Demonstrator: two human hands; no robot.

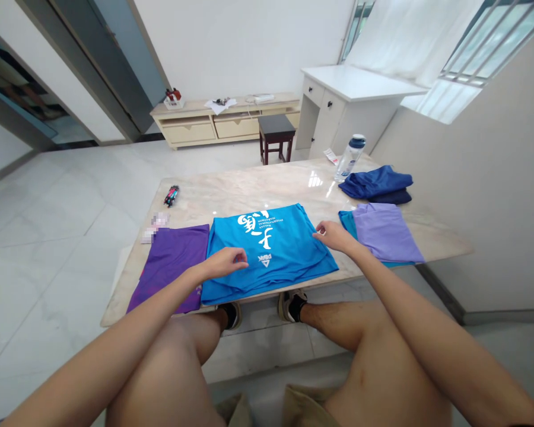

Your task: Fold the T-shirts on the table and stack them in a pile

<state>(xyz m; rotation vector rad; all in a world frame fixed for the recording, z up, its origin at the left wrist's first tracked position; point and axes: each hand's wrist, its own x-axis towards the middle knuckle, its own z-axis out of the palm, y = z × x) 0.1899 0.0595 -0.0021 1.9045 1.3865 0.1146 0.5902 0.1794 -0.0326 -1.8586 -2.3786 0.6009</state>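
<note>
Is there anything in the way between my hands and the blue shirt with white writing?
No, nothing that I can see. Your left hand is over the blue shirt, and your right hand is at its right edge. The purple cloth and lilac cloth lie off to the sides.

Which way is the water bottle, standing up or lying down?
Standing up: the water bottle has its bottom on the marble-patterned table and its dark blue lid at the top.
</note>
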